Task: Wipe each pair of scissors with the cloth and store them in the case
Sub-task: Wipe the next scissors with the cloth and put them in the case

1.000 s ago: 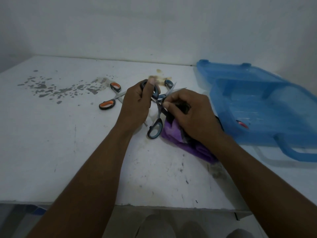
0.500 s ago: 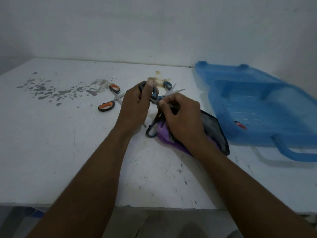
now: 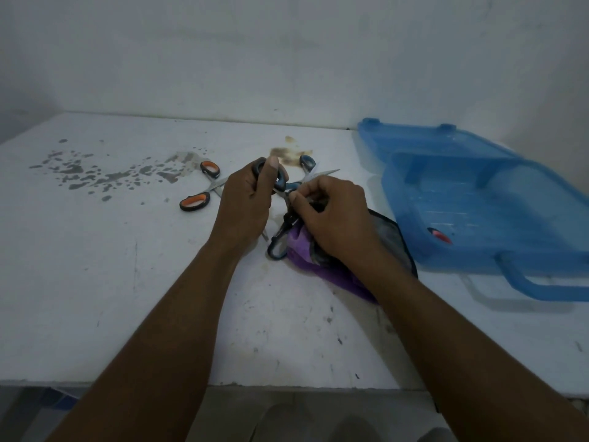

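My left hand (image 3: 247,204) grips the blue-and-black handle of a pair of scissors (image 3: 276,181), thumb up over the loop. My right hand (image 3: 333,220) pinches the purple cloth (image 3: 301,248) around those scissors just below the handle; the blades are hidden under my hands. A second blue-handled pair (image 3: 306,162) lies behind my hands, its blade tip pointing right. Another blue handle loop (image 3: 276,248) rests on the table beside the cloth. An orange-handled pair (image 3: 199,194) lies open to the left. The open blue plastic case (image 3: 478,199) sits at the right with a red-handled item (image 3: 441,236) inside.
The white table (image 3: 127,282) has grey stains at the back left and a brown stain behind the scissors. A wall stands close behind. The case's handle (image 3: 535,282) juts toward the front right. The table's front edge runs across the lower part of the view.
My right hand slid up along the scissors toward the handle, drawing the cloth with it. The left hand held its grip almost still.
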